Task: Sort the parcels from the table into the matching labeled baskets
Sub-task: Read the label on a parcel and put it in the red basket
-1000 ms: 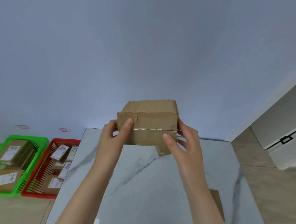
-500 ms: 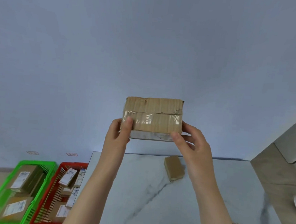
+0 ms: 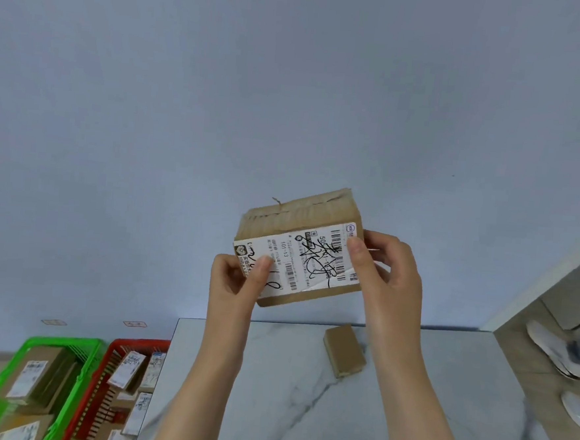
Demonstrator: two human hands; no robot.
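I observe the left hand (image 3: 234, 279) and right hand (image 3: 386, 273) clamped on opposite ends of the cardboard parcel (image 3: 298, 251), raised at frame centre, label facing me; green basket (image 3: 87, 345) and red basket (image 3: 115, 345) lower left; small parcel (image 3: 344, 350) on the marble table (image 3: 441, 385).

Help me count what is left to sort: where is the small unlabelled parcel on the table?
The small parcel lies near the marble table's far edge, below the held labelled parcel, between the forearms.
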